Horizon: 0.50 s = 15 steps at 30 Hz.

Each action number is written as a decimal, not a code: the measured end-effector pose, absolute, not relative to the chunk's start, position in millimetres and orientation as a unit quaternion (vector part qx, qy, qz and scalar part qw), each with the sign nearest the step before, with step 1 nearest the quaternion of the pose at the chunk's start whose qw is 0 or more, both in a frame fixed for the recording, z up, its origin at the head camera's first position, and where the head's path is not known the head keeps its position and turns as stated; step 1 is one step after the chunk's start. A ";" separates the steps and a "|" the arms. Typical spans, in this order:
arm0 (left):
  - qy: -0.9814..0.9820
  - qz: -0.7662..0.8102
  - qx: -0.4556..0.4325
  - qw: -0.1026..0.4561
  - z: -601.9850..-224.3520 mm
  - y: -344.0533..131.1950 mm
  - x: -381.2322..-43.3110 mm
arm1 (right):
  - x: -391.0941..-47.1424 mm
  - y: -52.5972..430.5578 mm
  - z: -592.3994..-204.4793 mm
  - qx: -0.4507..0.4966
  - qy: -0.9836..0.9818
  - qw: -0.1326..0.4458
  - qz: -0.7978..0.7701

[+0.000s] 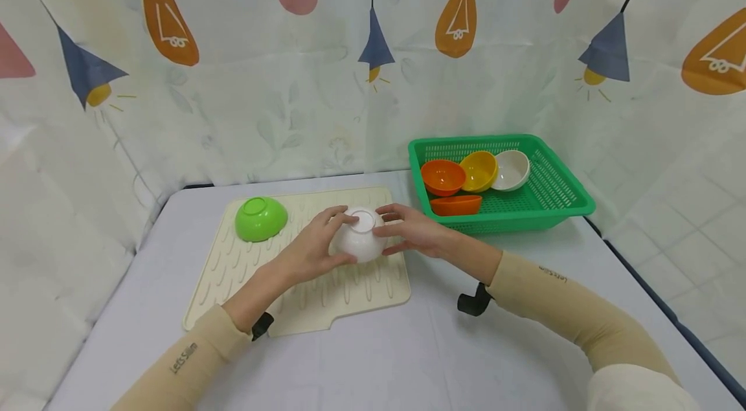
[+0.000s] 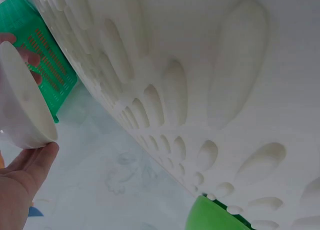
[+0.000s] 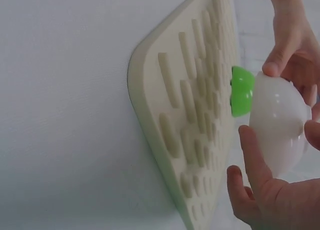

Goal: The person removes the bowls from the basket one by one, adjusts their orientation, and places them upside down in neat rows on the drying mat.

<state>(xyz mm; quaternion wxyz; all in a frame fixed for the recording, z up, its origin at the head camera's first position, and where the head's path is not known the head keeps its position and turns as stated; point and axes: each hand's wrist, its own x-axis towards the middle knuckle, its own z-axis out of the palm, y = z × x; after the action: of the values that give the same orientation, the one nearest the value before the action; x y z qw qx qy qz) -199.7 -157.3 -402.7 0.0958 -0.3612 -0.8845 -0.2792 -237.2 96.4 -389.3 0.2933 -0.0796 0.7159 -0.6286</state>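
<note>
A white bowl point(image 1: 362, 243), base upward, is held above the cream ridged mat point(image 1: 315, 301). My left hand point(image 1: 317, 246) grips its left side, thumb at the near edge and fingers toward the base. On the other side my right hand point(image 1: 412, 230) has curved fingers around the bowl's wall. The right wrist view shows both hands on the white bowl point(image 3: 280, 122), one at each end. A green bowl point(image 1: 260, 220) lies upside down on the mat's far left part.
A green basket point(image 1: 559, 186) stands at the back right. In it are orange bowls point(image 1: 444, 177), a yellow bowl point(image 1: 479, 171) and another white bowl point(image 1: 512, 169). A patterned curtain point(image 1: 326, 94) hangs behind the white-covered table point(image 1: 408, 353).
</note>
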 end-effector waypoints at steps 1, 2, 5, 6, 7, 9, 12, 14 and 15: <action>-0.884 -0.281 -0.361 0.094 -402.7 -157.7 -200.5 | -237.9 96.7 -389.4 -0.086 0.721 0.290 -0.623; -0.884 -0.283 -0.360 0.093 -402.7 -158.2 -201.2 | -238.8 97.1 -389.3 -0.092 0.727 0.287 -0.616; -0.884 -0.287 -0.357 0.089 -402.8 -159.6 -203.9 | -242.7 98.3 -389.2 -0.117 0.753 0.267 -0.590; -0.884 -0.289 -0.356 0.088 -402.8 -160.2 -204.6 | -244.4 98.6 -389.7 -0.133 0.765 0.253 -0.577; -0.885 -0.291 -0.354 0.087 -402.9 -161.0 -205.2 | -246.1 98.8 -390.7 -0.149 0.776 0.239 -0.565; -0.886 -0.294 -0.347 0.087 -403.5 -162.9 -206.7 | -248.2 98.4 -392.5 -0.189 0.794 0.209 -0.539; -0.888 -0.300 -0.337 0.090 -404.0 -166.7 -208.9 | -250.7 95.5 -397.5 -0.264 0.806 0.161 -0.505; -0.889 -0.305 -0.329 0.091 -403.8 -169.7 -211.3 | -251.2 92.2 -400.1 -0.305 0.806 0.138 -0.488; -0.890 -0.308 -0.325 0.091 -403.4 -171.3 -212.7 | -251.7 90.5 -401.2 -0.322 0.806 0.125 -0.481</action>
<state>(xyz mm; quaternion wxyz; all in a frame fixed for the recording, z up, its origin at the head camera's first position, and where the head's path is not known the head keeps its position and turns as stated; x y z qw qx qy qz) -212.7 -171.3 -403.4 0.0907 -0.3246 -0.8898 -0.3076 -251.7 90.5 -401.2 0.1255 -0.3217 0.8058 -0.4810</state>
